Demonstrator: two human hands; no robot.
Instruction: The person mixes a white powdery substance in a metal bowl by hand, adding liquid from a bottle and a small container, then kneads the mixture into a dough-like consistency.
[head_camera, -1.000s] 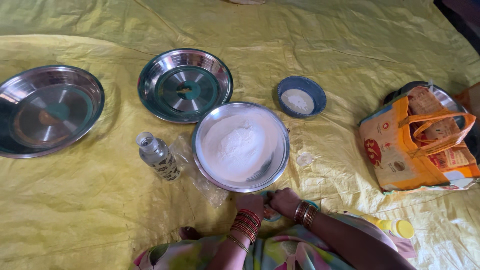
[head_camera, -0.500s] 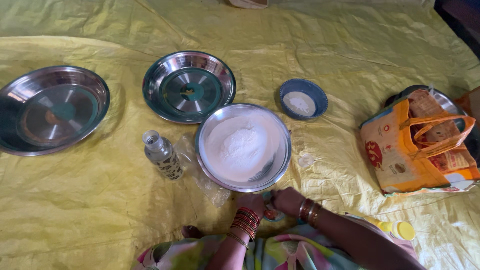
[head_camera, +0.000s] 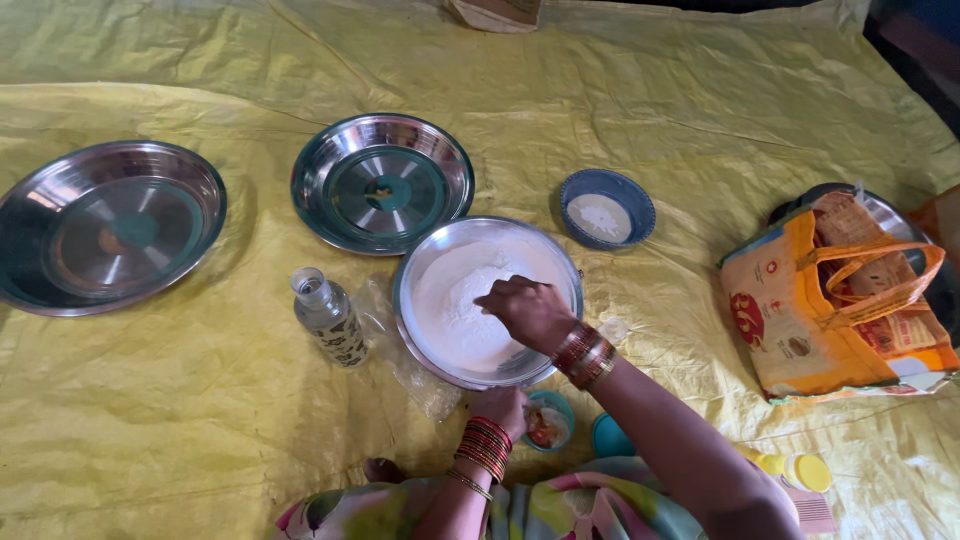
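Note:
A steel plate (head_camera: 408, 300) heaped with white flour (head_camera: 450, 300) sits on the yellow sheet in front of me. My right hand (head_camera: 530, 310) reaches over the plate from the right, knuckles up, with its fingers bunched down into the flour. Red and gold bangles circle both wrists. My left hand (head_camera: 497, 403) is at the plate's near rim, holding it, with its fingers hidden under the edge.
A small glass bottle (head_camera: 330, 318) and a crumpled clear plastic bag (head_camera: 395, 350) lie left of the plate. Two empty steel plates (head_camera: 320, 190) (head_camera: 30, 215) sit farther left. A blue bowl (head_camera: 640, 195) of white powder is behind. An orange bag (head_camera: 800, 320) is right. A small teal bowl (head_camera: 548, 425) is near my lap.
My right hand has left the plate's near rim and moved forward into the flour. My left hand stays at the rim. The camera has moved closer.

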